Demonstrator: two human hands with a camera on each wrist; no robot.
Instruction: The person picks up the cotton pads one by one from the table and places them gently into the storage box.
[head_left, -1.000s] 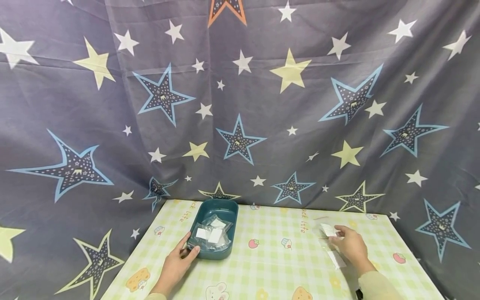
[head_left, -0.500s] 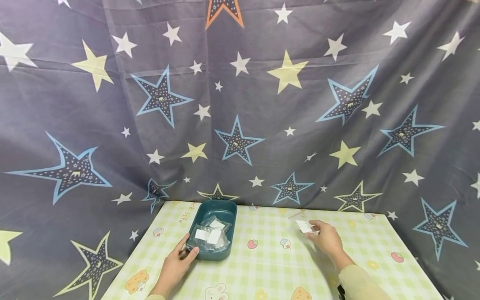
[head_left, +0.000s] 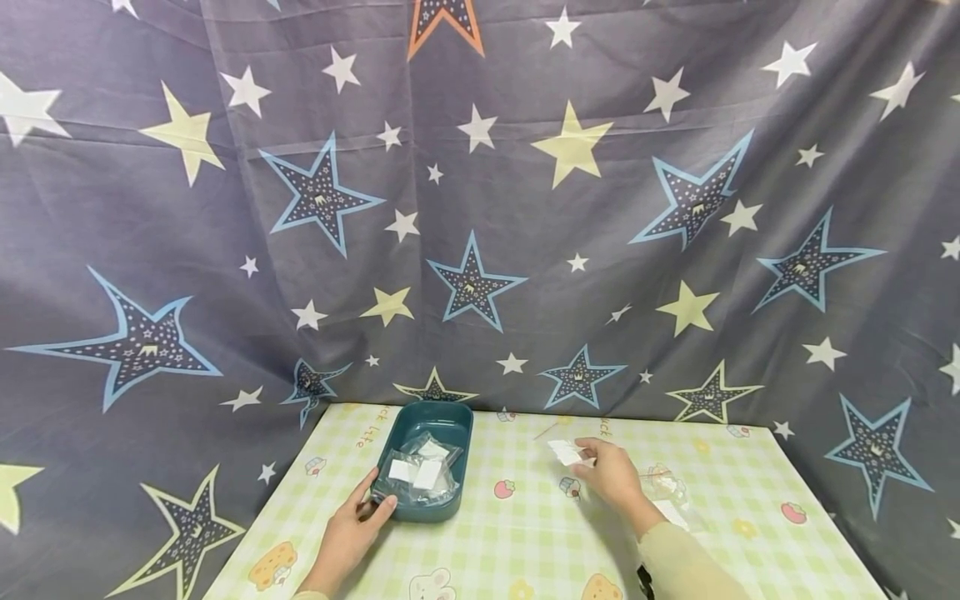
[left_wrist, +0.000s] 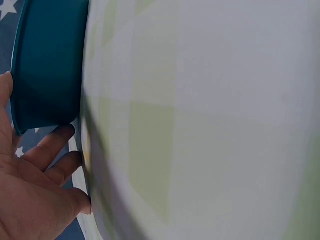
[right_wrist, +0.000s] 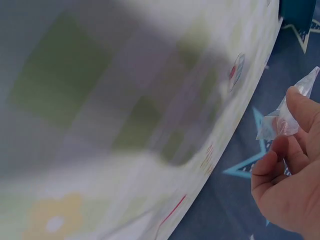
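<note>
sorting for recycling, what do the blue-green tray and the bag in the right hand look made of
Tray: probably plastic, smooth satin finish; evenly coloured, rounded corners. Bag: likely thin clear plastic film, glossy; see-through with creases and highlights.

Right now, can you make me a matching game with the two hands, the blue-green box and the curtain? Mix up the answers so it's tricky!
Things:
1. left hand
2. teal box
3. right hand
4. curtain

Where or how:
A. hangs behind the table
B. touches the box's near left corner
C. pinches one clear bag
D. has other clear bags with white pieces lying inside it

Right pairs: 1-B, 2-D, 3-C, 4-A
</note>
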